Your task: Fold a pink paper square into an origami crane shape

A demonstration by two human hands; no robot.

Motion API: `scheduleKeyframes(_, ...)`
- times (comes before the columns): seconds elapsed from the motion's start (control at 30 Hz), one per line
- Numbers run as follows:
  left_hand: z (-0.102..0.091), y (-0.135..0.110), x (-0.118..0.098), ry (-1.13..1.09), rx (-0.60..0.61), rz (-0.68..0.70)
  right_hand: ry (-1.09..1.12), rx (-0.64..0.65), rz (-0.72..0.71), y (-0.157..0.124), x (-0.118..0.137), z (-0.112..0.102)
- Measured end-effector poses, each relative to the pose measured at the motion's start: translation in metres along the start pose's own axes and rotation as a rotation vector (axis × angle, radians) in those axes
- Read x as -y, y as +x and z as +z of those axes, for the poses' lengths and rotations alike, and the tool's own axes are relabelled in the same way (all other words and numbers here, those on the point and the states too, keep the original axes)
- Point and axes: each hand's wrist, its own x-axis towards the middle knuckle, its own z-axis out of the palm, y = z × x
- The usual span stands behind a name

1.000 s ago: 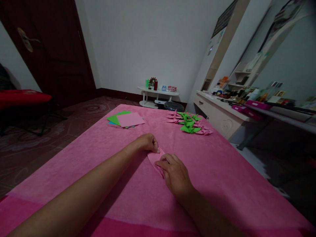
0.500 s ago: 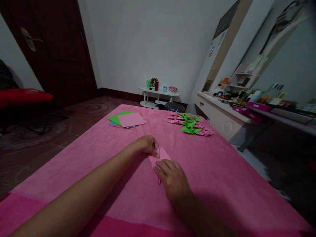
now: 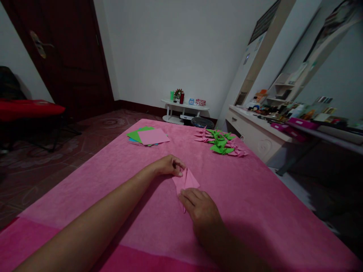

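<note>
A partly folded pink paper [image 3: 187, 181] lies on the pink cloth [image 3: 255, 196] in front of me. My left hand [image 3: 170, 167] pinches the paper's far tip, fingers curled together. The fingers of my right hand [image 3: 201, 209] press down on the paper's near end, holding it flat against the cloth. Both forearms reach in from the bottom edge.
A stack of green, blue and pink paper sheets [image 3: 149, 136] lies at the far left of the cloth. Several folded pink and green paper cranes [image 3: 221, 142] sit at the far right. A dresser [image 3: 255, 132] crowded with small items stands to the right, and a small white table [image 3: 184, 109] by the wall.
My right hand slid back toward me along the paper, uncovering more of it. The paper's flap now spreads wider to the right. My left hand kept its pinch on the far tip.
</note>
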Motion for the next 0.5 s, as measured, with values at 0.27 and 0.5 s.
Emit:
scheduleKeyframes(0.27,0.000,0.008,-0.007,0.038,-0.007,-0.050,-0.057,-0.046,-0.035,0.000,-0.001,0.002)
scheduleKeyframes(0.5,0.005,0.006,-0.015,0.230,-0.114,-0.127,-0.045,-0.065,-0.046,0.001,-0.002,0.003)
